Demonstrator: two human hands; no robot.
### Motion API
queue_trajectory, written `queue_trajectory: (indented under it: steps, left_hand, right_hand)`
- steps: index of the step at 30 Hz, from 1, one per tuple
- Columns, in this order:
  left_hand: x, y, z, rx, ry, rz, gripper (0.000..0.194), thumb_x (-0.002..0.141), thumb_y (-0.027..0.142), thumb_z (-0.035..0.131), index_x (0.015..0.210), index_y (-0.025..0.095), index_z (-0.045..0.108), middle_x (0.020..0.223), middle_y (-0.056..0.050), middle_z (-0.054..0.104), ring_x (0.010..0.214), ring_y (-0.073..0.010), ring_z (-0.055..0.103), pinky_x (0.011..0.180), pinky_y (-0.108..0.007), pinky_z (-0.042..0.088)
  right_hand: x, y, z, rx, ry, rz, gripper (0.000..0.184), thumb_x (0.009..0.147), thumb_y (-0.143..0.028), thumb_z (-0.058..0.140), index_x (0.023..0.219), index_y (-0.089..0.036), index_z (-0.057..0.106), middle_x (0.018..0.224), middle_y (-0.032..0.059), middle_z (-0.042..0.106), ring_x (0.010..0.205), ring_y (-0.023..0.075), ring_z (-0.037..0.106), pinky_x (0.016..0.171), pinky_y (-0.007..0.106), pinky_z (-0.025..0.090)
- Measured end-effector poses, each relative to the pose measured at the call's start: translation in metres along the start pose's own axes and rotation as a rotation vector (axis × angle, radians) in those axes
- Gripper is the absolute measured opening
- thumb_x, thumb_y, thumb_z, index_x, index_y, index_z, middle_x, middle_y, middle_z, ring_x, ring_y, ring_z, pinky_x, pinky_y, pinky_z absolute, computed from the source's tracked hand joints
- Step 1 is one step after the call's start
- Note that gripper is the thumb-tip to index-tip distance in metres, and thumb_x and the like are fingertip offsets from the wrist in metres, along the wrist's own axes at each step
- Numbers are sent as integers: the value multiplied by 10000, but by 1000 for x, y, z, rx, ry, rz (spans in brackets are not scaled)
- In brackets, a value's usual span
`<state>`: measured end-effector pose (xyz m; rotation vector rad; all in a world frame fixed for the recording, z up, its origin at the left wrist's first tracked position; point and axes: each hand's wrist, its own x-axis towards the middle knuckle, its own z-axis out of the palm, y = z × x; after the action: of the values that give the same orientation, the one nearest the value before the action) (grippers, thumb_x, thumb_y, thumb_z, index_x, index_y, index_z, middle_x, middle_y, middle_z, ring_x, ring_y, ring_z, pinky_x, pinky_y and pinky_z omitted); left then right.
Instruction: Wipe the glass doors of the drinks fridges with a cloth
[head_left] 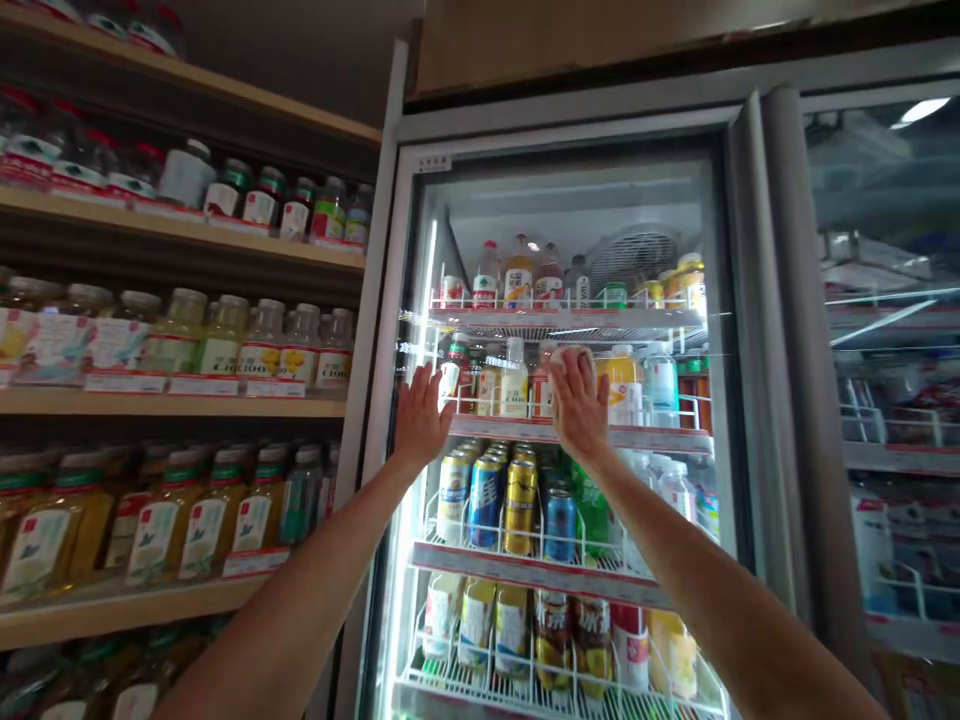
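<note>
Both my arms reach up to the closed glass door (525, 200) of a lit drinks fridge. My left hand (421, 415) lies flat on the left part of the glass, fingers stretched out and holding nothing. Farther right, my right hand (580, 405) presses a pale cloth (561, 355) to the glass. Only the cloth's edge shows around the fingertips; the rest is hidden under the hand. Behind the glass, a juice bottle (514, 380) and other bottles stand on a wire shelf at hand height.
Beer cans (520, 505) and more bottles fill the lower fridge shelves. Wooden shelves (180, 400) packed with bottles run along the left. A vertical metal door edge (791, 300) and a second glass-fronted fridge (892, 400) are on the right. Cardboard (600, 40) lies above the fridge.
</note>
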<state>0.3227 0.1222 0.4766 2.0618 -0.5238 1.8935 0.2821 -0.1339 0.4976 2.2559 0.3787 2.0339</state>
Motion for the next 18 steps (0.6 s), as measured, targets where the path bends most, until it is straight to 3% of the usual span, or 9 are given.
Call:
queue_trajectory:
  steps: [3, 4, 8, 10, 14, 15, 16, 18]
  left_hand:
    - [13, 14, 10, -2, 16, -15, 512, 892, 371, 333, 1356, 156, 341, 1468, -137, 296, 1386, -245, 204, 1114, -490, 195]
    - [16, 17, 15, -3, 25, -28, 509, 891, 370, 334, 1355, 160, 344, 1466, -138, 299, 1384, -249, 209, 1109, -497, 203]
    - [20, 25, 38, -6, 90, -65, 518, 896, 385, 324, 1368, 170, 334, 1464, -143, 300, 1383, -266, 208, 1090, -523, 220]
    - [19, 27, 46, -1, 133, -75, 524, 901, 395, 316, 1378, 179, 323, 1468, -140, 293, 1386, -263, 201, 1095, -522, 203]
    - [15, 25, 51, 9, 155, -64, 533, 903, 398, 309, 1386, 172, 315, 1468, -138, 292, 1388, -252, 197, 1108, -500, 175]
    - [15, 24, 50, 11, 147, -57, 537, 902, 397, 309, 1386, 165, 315, 1470, -140, 288, 1389, -252, 191, 1109, -496, 172]
    - [16, 22, 48, 10, 134, -48, 542, 900, 399, 311, 1386, 159, 314, 1472, -141, 281, 1391, -253, 185, 1109, -494, 172]
    - [19, 18, 45, -1, 99, -25, 555, 892, 411, 324, 1386, 156, 313, 1478, -140, 268, 1393, -254, 176, 1110, -491, 173]
  right_hand:
    - [-12, 37, -11, -16, -80, -183, 525, 884, -210, 346, 1395, -314, 285, 1502, 11, 249, 1394, 203, 180, 1115, 526, 158]
    - [-14, 53, -15, -38, -63, -138, 525, 884, -213, 342, 1397, -308, 285, 1504, 13, 244, 1398, 206, 167, 1114, 529, 157]
    - [-10, 106, -29, -122, 169, 344, 518, 891, -243, 314, 1407, -223, 283, 1499, 108, 235, 1394, 287, 160, 1046, 602, 216]
    - [-10, 109, -31, -116, 187, 353, 515, 895, -244, 302, 1409, -209, 284, 1493, 127, 243, 1390, 295, 169, 1035, 607, 231]
    - [-14, 89, -28, -68, -48, -124, 514, 893, -211, 319, 1399, -294, 290, 1491, 35, 278, 1398, 210, 163, 1102, 524, 186]
    - [-12, 88, -28, -64, -65, -158, 517, 892, -205, 319, 1398, -309, 287, 1490, 20, 281, 1398, 198, 164, 1107, 517, 181]
    - [-6, 89, -28, -68, -38, -107, 519, 892, -207, 316, 1401, -305, 279, 1494, 26, 271, 1399, 203, 160, 1101, 528, 183]
    - [11, 91, -27, -86, 99, 162, 520, 893, -221, 302, 1411, -251, 268, 1502, 81, 237, 1399, 252, 149, 1065, 589, 196]
